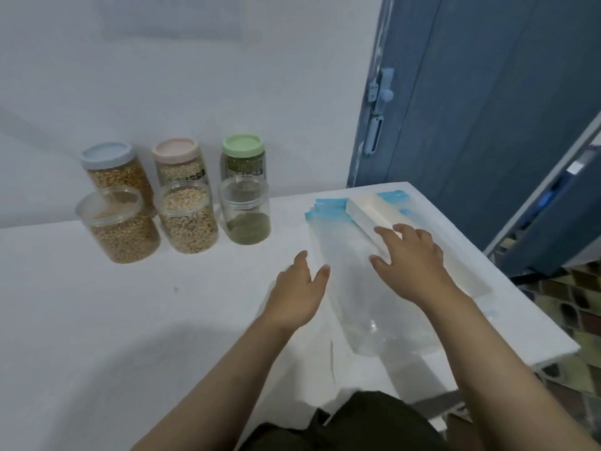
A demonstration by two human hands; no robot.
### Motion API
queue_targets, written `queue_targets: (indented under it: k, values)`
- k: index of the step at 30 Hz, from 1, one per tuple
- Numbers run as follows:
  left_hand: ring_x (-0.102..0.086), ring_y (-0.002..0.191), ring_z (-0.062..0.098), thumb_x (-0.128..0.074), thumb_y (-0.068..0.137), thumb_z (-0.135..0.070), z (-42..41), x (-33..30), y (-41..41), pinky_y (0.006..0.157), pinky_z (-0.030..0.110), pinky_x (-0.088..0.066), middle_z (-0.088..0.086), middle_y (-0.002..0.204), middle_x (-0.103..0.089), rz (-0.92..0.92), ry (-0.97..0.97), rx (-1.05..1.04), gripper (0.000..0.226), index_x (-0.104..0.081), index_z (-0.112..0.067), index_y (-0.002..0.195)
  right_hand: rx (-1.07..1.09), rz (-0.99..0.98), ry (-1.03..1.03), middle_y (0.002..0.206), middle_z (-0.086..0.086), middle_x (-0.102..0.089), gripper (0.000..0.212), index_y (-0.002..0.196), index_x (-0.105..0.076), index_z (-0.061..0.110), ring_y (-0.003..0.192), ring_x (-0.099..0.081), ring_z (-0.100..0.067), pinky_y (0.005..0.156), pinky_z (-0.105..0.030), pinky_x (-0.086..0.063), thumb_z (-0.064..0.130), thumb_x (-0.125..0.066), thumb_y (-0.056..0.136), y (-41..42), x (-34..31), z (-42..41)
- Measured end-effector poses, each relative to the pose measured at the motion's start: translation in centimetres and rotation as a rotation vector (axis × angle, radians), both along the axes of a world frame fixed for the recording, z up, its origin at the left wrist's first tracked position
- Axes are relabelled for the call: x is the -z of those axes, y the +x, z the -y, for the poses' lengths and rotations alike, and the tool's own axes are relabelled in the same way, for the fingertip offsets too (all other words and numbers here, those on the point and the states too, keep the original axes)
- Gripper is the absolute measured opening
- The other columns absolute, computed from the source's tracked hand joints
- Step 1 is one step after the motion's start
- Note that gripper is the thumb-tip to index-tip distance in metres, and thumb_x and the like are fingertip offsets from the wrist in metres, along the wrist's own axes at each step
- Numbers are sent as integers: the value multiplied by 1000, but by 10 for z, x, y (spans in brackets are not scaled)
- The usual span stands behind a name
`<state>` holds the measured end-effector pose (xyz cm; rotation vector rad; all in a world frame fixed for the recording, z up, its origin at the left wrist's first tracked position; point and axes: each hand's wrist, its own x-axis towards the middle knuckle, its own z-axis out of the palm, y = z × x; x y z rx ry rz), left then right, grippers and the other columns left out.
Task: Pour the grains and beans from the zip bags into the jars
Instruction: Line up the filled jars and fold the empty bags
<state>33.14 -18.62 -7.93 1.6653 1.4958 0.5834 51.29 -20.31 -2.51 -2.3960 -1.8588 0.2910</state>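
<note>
Several empty clear zip bags [344, 252] with blue zip strips lie flat in a pile on the right of the white table [130, 320]. My left hand [299, 294] rests open on the pile's left edge. My right hand [409, 258] hovers over the pile with fingers spread, touching a white box [374, 213] that lies across the bags. Three lidless jars stand at the back left: one with tan grains [120, 226], one with pale beans [188, 219], one with a little green grain [245, 211].
Behind the open jars stand three lidded ones, with a blue lid [105, 153], a pink lid [175, 148] and a green lid [241, 144]. A blue door [471, 92] is at the right, past the table's right edge. Tiled floor shows below right.
</note>
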Motion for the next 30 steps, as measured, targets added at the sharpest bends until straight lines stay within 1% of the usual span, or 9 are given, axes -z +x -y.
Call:
queue_targets:
  k: [3, 5, 8, 12, 17, 22, 26, 28, 30]
  values:
    - [-46, 133, 25, -37, 100, -53, -4, 11, 33, 113, 42, -35, 4, 139, -55, 13, -123, -15, 69, -16, -20, 156, 4, 86, -190, 161, -6, -22, 64, 157, -15, 34, 146, -20, -35, 117, -51, -19, 53, -42, 101, 44, 10, -6]
    - [-39, 139, 29, -39, 100, -53, -5, 15, 56, 116, 42, -30, 6, 147, -47, 14, -160, -35, 70, -14, -20, 156, -37, 101, -264, 156, -5, -30, 66, 157, -12, 36, 141, -28, -35, 113, -50, -24, 55, -41, 101, 66, 21, -9]
    - [-26, 145, 32, -45, 101, -45, -4, 17, 84, 120, 40, -21, 8, 157, -31, -33, -115, -76, 69, -14, -19, 157, -105, 87, -249, 143, -1, -46, 62, 157, -4, 41, 131, -41, -32, 106, -48, -29, 48, -34, 104, 86, 35, -10]
    - [-33, 142, 23, -56, 98, -32, -3, 26, 107, 118, 40, -29, 4, 155, -29, 80, -9, -163, 69, -18, -24, 155, -134, 53, -147, 124, 3, -54, 57, 156, -4, 47, 118, -47, -26, 98, -43, -30, 38, -28, 105, 102, 46, -11]
    - [-43, 129, 25, -66, 92, -28, -5, 29, 121, 110, 39, -41, 3, 143, -34, 227, -107, -238, 71, -25, -37, 149, -108, -3, -70, 151, 6, -36, 55, 153, -15, 53, 134, -30, -26, 107, -50, -27, 39, -36, 104, 112, 58, -12]
    - [-63, 108, 28, -68, 90, -11, -13, 27, 126, 92, 45, -56, 7, 131, -54, 470, -209, -238, 60, -40, -45, 132, -112, -78, -14, 158, 6, -25, 54, 152, -21, 54, 135, -22, -26, 101, -46, -32, 39, -41, 104, 121, 63, -13]
    - [-57, 114, 28, -61, 94, -14, -13, 28, 129, 97, 43, -53, 4, 135, -48, 380, -123, -206, 53, -39, -41, 134, -112, -92, 37, 161, 6, -15, 53, 151, -25, 52, 135, -18, -27, 104, -44, -31, 39, -44, 104, 121, 59, -12]
    - [-59, 105, 22, -59, 96, -15, -13, 28, 124, 87, 34, -56, 4, 131, -50, 340, -75, -217, 49, -38, -38, 134, -130, -117, 61, 163, 5, -11, 52, 151, -27, 51, 136, -15, -28, 107, -43, -29, 38, -45, 104, 119, 52, -12]
    - [-56, 98, 14, -58, 97, -17, -13, 26, 111, 79, 27, -51, 3, 128, -48, 277, -14, -234, 47, -38, -35, 136, -142, -158, 81, 163, 6, -10, 52, 152, -27, 51, 135, -15, -28, 107, -42, -29, 38, -44, 104, 114, 43, -10]
